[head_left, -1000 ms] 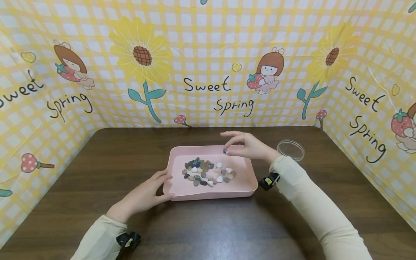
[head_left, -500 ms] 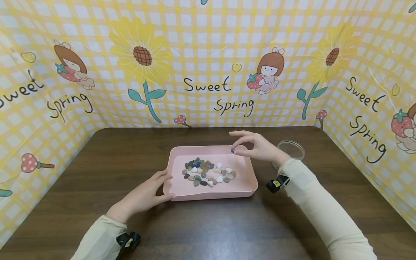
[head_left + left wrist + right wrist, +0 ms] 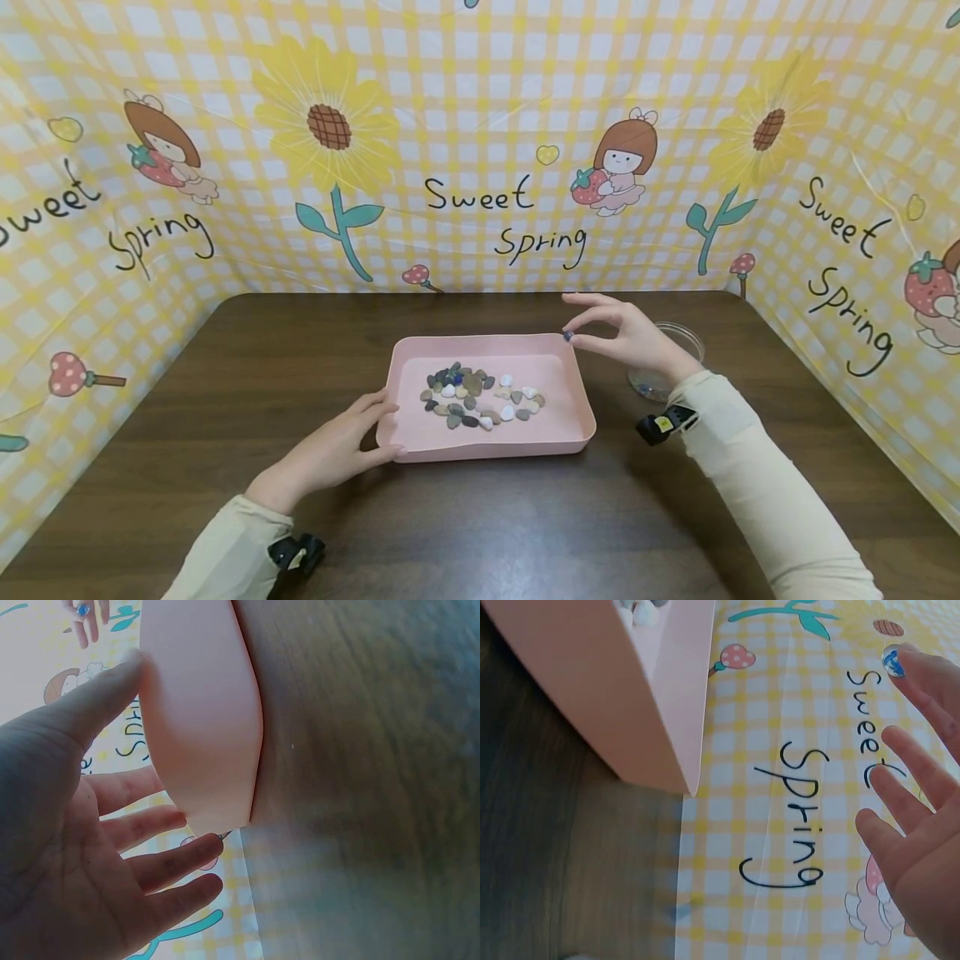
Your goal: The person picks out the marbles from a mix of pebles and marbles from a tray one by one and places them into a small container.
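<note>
In the head view, my right hand (image 3: 630,335) pinches a blue-and-white glass marble (image 3: 568,337) between thumb and index finger. It is raised over the back right corner of a pink tray (image 3: 408,433). The right wrist view shows the marble (image 3: 892,661) at the fingertips, the other fingers spread. Pebbles (image 3: 468,422) in grey, white and tan lie in the tray, with a blue marble (image 3: 458,379) among them. My left hand (image 3: 330,446) rests at the tray's left end, thumb at the front wall and fingers relaxed along the side.
Right of the tray stands a clear round jar (image 3: 645,385) with blue marbles at its bottom, partly hidden by my right hand and wrist. The brown table (image 3: 480,533) backs onto a yellow checked cloth (image 3: 465,100) that also rises along both sides.
My right hand has moved right with the marble, from over the tray to its back right corner, uncovering the jar's lower part. The left hand and tray have stayed put.
</note>
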Demonstrator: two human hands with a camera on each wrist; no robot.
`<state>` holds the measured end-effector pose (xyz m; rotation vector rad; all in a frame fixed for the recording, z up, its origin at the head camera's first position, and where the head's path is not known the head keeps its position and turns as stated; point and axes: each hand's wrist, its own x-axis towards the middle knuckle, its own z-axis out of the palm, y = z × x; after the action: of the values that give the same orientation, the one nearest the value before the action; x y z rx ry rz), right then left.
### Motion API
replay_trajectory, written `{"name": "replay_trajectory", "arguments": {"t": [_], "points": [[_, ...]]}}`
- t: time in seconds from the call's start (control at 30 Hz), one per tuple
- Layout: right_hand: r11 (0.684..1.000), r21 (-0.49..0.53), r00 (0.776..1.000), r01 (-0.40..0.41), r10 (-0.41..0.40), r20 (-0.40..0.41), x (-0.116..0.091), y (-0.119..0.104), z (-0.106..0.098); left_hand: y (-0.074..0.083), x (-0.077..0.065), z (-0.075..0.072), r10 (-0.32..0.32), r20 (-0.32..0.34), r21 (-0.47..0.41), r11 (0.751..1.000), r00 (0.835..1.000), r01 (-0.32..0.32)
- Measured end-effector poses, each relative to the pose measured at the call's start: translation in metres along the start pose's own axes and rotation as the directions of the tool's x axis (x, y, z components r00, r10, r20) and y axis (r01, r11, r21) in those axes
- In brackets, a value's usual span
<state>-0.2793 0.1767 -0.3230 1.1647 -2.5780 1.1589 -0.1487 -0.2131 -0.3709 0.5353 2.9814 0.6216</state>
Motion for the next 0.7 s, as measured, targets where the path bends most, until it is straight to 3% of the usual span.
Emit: {"name": "replay_trajectory", "arguments": {"t": [0.5, 0.7], "points": [[0.996, 0.031, 0.991, -0.089, 0.091, -0.100, -0.028, 0.011, -0.018, 0.001, 0.000, -0.001, -0.017, 0.013, -0.001, 1.000, 1.000, 0.017], [0.990, -0.032, 0.977, -0.139, 0.131, -0.170, -0.042, 0.023, -0.026, -0.001, 0.000, 0.000, -0.007, 0.008, 0.001, 1.000, 1.000, 0.007]]}}
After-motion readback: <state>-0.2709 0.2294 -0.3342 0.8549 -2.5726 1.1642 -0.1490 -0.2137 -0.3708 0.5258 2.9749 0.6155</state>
